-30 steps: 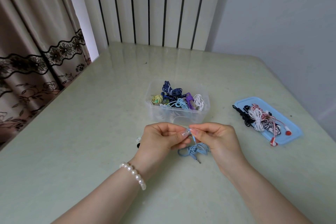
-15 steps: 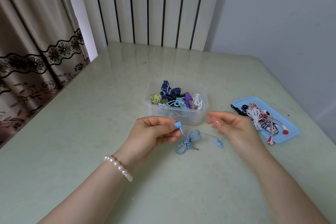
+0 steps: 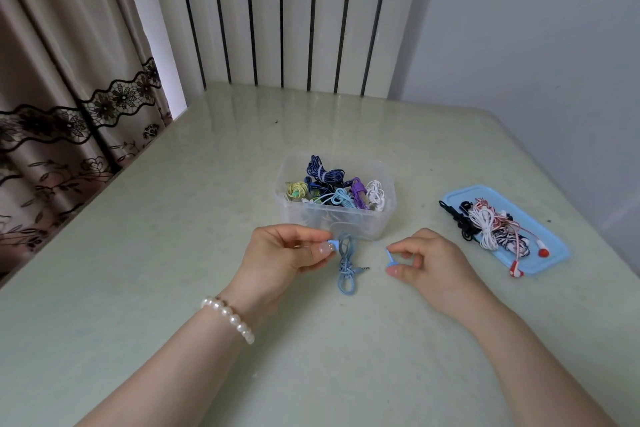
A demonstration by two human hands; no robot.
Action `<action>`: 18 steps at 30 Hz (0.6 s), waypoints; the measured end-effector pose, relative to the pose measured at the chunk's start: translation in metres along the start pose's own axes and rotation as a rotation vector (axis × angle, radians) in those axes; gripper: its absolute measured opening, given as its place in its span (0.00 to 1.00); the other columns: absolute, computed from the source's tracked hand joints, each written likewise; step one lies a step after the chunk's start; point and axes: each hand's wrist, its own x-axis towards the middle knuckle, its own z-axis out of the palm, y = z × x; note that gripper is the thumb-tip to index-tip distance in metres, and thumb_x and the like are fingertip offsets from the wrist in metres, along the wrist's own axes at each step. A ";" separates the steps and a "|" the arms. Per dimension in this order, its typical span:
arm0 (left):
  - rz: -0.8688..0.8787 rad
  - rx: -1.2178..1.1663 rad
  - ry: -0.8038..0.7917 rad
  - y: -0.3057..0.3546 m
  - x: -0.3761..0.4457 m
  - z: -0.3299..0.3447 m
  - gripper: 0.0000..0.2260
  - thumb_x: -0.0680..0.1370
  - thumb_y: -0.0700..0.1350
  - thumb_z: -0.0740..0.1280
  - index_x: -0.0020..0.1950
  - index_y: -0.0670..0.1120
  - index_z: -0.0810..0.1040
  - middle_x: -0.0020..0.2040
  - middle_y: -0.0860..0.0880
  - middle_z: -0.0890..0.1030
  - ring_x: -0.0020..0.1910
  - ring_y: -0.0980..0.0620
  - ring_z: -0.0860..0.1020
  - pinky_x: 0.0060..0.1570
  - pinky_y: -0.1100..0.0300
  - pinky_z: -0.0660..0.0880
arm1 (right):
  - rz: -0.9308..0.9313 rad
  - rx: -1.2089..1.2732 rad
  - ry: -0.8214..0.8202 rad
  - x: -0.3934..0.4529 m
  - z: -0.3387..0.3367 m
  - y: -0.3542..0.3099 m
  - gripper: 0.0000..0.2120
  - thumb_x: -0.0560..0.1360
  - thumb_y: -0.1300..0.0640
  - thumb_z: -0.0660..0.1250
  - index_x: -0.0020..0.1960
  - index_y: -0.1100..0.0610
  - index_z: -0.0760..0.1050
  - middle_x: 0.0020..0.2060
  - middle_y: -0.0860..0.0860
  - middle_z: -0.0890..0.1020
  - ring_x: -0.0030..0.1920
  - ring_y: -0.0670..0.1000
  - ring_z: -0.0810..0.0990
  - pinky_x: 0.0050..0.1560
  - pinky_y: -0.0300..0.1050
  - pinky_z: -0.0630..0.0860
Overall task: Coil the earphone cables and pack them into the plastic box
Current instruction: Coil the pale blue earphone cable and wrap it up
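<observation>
Between the hands, just in front of the clear plastic box (image 3: 384, 218), the light blue earphone cable (image 3: 346, 270) hangs in a loose bundle, long axis running toward the person. The left hand (image 3: 287, 253) pinches one earbud right at the bundle; the right hand (image 3: 429, 260) pinches the other, farther off.

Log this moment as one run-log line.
left hand: pinches earbud of light blue earphone cable | right hand: pinches other earbud | cable bundle: hanging between hands | clear plastic box: holds coiled cables
</observation>
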 end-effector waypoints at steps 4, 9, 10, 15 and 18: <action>0.065 0.092 0.011 -0.001 -0.001 0.003 0.10 0.65 0.27 0.71 0.39 0.40 0.81 0.33 0.46 0.84 0.33 0.53 0.82 0.40 0.63 0.80 | -0.005 0.003 0.000 -0.002 0.001 -0.006 0.08 0.67 0.63 0.74 0.45 0.56 0.82 0.35 0.43 0.72 0.33 0.40 0.73 0.37 0.24 0.65; 0.142 0.177 0.029 -0.002 -0.004 0.005 0.08 0.65 0.30 0.73 0.37 0.42 0.83 0.34 0.47 0.84 0.34 0.54 0.81 0.42 0.64 0.78 | 0.050 0.078 0.038 -0.003 -0.001 -0.008 0.15 0.63 0.63 0.77 0.31 0.48 0.74 0.28 0.45 0.75 0.27 0.42 0.72 0.31 0.29 0.67; 0.147 0.170 0.028 -0.001 -0.004 0.006 0.08 0.65 0.30 0.73 0.37 0.42 0.83 0.34 0.47 0.84 0.33 0.54 0.80 0.41 0.64 0.78 | 0.075 0.160 0.047 -0.003 -0.001 -0.009 0.14 0.63 0.64 0.76 0.31 0.49 0.75 0.27 0.47 0.77 0.26 0.42 0.72 0.30 0.29 0.67; 0.141 0.110 -0.037 -0.001 -0.007 0.008 0.11 0.68 0.30 0.70 0.34 0.46 0.84 0.32 0.47 0.83 0.31 0.55 0.80 0.37 0.66 0.78 | -0.031 0.633 0.019 -0.009 -0.007 -0.024 0.12 0.67 0.71 0.71 0.43 0.56 0.75 0.28 0.54 0.78 0.26 0.49 0.75 0.30 0.36 0.71; 0.139 0.092 -0.034 -0.002 -0.008 0.012 0.10 0.68 0.29 0.70 0.37 0.43 0.82 0.30 0.48 0.83 0.29 0.56 0.80 0.34 0.66 0.78 | -0.123 0.739 -0.048 -0.015 -0.006 -0.035 0.16 0.71 0.70 0.67 0.53 0.54 0.76 0.28 0.54 0.78 0.26 0.50 0.75 0.27 0.38 0.69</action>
